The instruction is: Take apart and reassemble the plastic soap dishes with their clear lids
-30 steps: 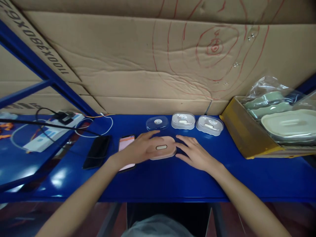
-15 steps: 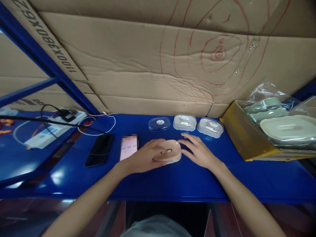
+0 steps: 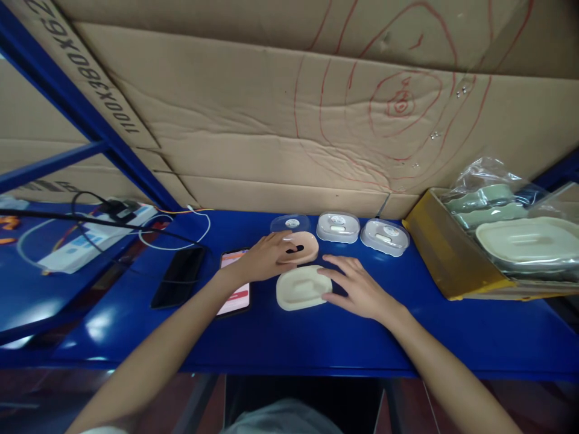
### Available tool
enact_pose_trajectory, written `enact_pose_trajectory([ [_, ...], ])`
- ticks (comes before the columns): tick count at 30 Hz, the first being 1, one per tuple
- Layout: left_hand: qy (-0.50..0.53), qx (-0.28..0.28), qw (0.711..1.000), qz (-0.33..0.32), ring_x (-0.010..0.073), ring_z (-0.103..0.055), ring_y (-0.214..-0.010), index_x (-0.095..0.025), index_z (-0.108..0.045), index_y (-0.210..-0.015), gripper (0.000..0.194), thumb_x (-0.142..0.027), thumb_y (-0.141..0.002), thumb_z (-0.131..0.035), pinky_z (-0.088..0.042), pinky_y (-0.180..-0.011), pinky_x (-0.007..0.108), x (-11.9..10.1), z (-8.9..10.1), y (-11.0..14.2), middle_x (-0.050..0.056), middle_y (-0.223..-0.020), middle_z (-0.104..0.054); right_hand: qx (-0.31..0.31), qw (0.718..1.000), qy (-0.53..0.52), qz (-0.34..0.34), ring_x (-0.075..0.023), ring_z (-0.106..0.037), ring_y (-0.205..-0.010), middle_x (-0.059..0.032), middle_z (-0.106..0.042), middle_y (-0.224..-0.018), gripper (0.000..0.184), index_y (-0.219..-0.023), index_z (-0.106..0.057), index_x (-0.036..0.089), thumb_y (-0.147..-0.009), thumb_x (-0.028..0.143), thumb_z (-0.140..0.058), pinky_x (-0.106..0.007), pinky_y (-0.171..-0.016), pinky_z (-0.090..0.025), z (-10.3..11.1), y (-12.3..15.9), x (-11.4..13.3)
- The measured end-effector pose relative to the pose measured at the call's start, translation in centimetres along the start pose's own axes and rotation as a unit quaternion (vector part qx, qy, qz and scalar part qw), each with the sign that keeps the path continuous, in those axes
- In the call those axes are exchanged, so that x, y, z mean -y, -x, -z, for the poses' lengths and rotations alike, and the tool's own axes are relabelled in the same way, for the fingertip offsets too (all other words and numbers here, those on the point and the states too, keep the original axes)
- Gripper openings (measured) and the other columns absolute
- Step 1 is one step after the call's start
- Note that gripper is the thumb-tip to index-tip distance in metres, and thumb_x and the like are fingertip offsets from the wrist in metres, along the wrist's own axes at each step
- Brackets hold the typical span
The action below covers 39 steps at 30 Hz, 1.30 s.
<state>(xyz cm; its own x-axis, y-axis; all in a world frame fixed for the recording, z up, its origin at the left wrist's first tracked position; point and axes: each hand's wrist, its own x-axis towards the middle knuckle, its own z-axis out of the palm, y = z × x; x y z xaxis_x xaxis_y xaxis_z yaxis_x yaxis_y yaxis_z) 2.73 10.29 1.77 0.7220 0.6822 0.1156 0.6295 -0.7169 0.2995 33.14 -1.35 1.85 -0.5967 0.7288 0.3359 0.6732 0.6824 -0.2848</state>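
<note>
My left hand (image 3: 274,256) grips a pinkish oval dish (image 3: 309,247) with a slot in its middle, thumb and fingers at its left side. Just nearer to me, a cream oval tray (image 3: 296,290) with a raised bar in the centre lies on the blue table. My right hand (image 3: 355,286) is at that tray's right edge, fingers apart, the fingertips at or just over the rim. A clear oval lid (image 3: 289,223) with a round sticker lies behind the pinkish dish and is partly covered by my left hand.
Two lidded soap-dish-like boxes (image 3: 338,227) (image 3: 385,237) stand at the back. To the right is a carton (image 3: 434,241) of wrapped green and cream parts. A lit phone (image 3: 239,299), a dark phone (image 3: 177,277), cables and a power strip (image 3: 90,241) lie left. Cardboard (image 3: 253,120) walls the back.
My left hand has lifted the pinkish dish off the cream tray and moved it away from me. The tray is now uncovered. My right hand has come slightly nearer, to the tray's edge.
</note>
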Motion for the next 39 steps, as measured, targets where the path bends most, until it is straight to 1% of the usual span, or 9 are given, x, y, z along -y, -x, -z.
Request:
enact_pose_trajectory([
  [6,0.007,0.008,1.0,0.005,0.0369,-0.03,-0.161,-0.025,-0.055,-0.152,0.056,-0.057,-0.105,-0.056,-0.034,-0.125,0.057,0.6,-0.4,0.6,0.014,-0.168,-0.044,0.033,0.999,-0.014,0.02,-0.037,-0.048,-0.149,-0.0168,-0.047,-0.165,0.06,-0.15,-0.058,0.027,-0.098,0.056,-0.07,-0.061,-0.118,-0.043,-1.2,0.0,0.4],
  [10,-0.003,-0.012,1.0,0.003,0.0383,-0.023,-0.163,-0.029,-0.052,-0.154,0.051,-0.048,-0.107,-0.056,-0.027,-0.126,0.062,-0.3,-0.3,1.5,0.012,-0.173,-0.035,0.036,0.999,-0.005,0.006,-0.0363,-0.048,-0.149,-0.0173,-0.046,-0.166,0.056,-0.152,-0.055,0.026,-0.103,0.052,-0.064,-0.06,-0.117,-0.044,-0.7,-0.1,0.2],
  [15,-0.002,-0.075,0.997,-0.024,0.0345,-0.037,-0.156,-0.032,-0.056,-0.151,0.044,-0.04,-0.108,-0.056,-0.033,-0.125,0.056,-3.4,0.4,1.9,0.011,-0.164,-0.046,-0.008,0.999,0.008,-0.041,-0.0348,-0.053,-0.145,-0.0153,-0.051,-0.162,0.046,-0.151,-0.055,0.029,-0.108,0.044,-0.056,-0.059,-0.115,-0.047,0.1,0.2,-1.2],
  [19,-0.002,-0.062,0.996,-0.066,0.0376,-0.047,-0.147,-0.026,-0.059,-0.148,0.053,-0.048,-0.1,-0.068,-0.034,-0.124,0.058,-5.6,0.3,2.1,0.015,-0.152,-0.056,-0.052,0.996,0.023,-0.072,-0.0334,-0.056,-0.143,-0.0141,-0.057,-0.156,0.042,-0.15,-0.056,0.03,-0.11,0.038,-0.05,-0.058,-0.114,-0.048,0.7,-0.1,-2.7],
  [25,-0.019,-0.008,0.995,-0.096,0.0428,-0.052,-0.141,-0.026,-0.054,-0.151,0.083,-0.059,-0.081,-0.086,-0.038,-0.118,0.059,-7.2,-0.4,3.0,0.016,-0.148,-0.057,0.028,0.997,0.022,-0.075,-0.0352,-0.042,-0.155,-0.0143,-0.044,-0.168,0.061,-0.16,-0.044,0.031,-0.104,0.045,-0.062,-0.064,-0.122,-0.038,0.7,-4.8,-3.2],
  [30,-0.056,0.018,0.991,-0.116,0.0431,-0.055,-0.137,-0.023,-0.056,-0.147,0.084,-0.053,-0.077,-0.091,-0.039,-0.115,0.058,-7.5,-0.4,3.2,0.018,-0.147,-0.058,0.089,0.995,-0.008,-0.054,-0.037,-0.035,-0.159,-0.0165,-0.035,-0.173,0.08,-0.163,-0.039,0.03,-0.094,0.047,-0.075,-0.069,-0.124,-0.03,-1.1,-10.3,-3.9],
  [33,-0.061,0.023,0.991,-0.119,0.0427,-0.056,-0.135,-0.024,-0.055,-0.148,0.084,-0.05,-0.077,-0.092,-0.036,-0.116,0.06,-7.6,-0.2,3.5,0.018,-0.146,-0.059,0.123,0.992,-0.02,-0.036,-0.0397,-0.037,-0.158,-0.0204,-0.04,-0.17,0.085,-0.165,-0.036,0.026,-0.093,0.051,-0.075,-0.068,-0.122,-0.034,-2.1,-12.3,-4.3],
  [35,-0.061,0.022,0.991,-0.117,0.0424,-0.057,-0.134,-0.025,-0.053,-0.149,0.084,-0.05,-0.078,-0.092,-0.036,-0.116,0.061,-7.6,-0.1,3.7,0.018,-0.148,-0.057,0.134,0.99,-0.037,-0.026,-0.0394,-0.047,-0.151,-0.0212,-0.048,-0.163,0.084,-0.163,-0.04,0.025,-0.092,0.052,-0.076,-0.064,-0.118,-0.042,-2.4,-12.7,-4.4],
  [39,-0.064,0.018,0.991,-0.118,0.0414,-0.059,-0.13,-0.026,-0.053,-0.148,0.081,-0.046,-0.08,-0.091,-0.036,-0.115,0.061,-7.6,0.0,4.1,0.016,-0.146,-0.058,0.072,0.995,-0.06,-0.03,-0.0358,-0.058,-0.139,-0.017,-0.058,-0.15,0.078,-0.156,-0.047,0.026,-0.089,0.052,-0.079,-0.057,-0.114,-0.051,-2.1,-11.1,-4.2],
])
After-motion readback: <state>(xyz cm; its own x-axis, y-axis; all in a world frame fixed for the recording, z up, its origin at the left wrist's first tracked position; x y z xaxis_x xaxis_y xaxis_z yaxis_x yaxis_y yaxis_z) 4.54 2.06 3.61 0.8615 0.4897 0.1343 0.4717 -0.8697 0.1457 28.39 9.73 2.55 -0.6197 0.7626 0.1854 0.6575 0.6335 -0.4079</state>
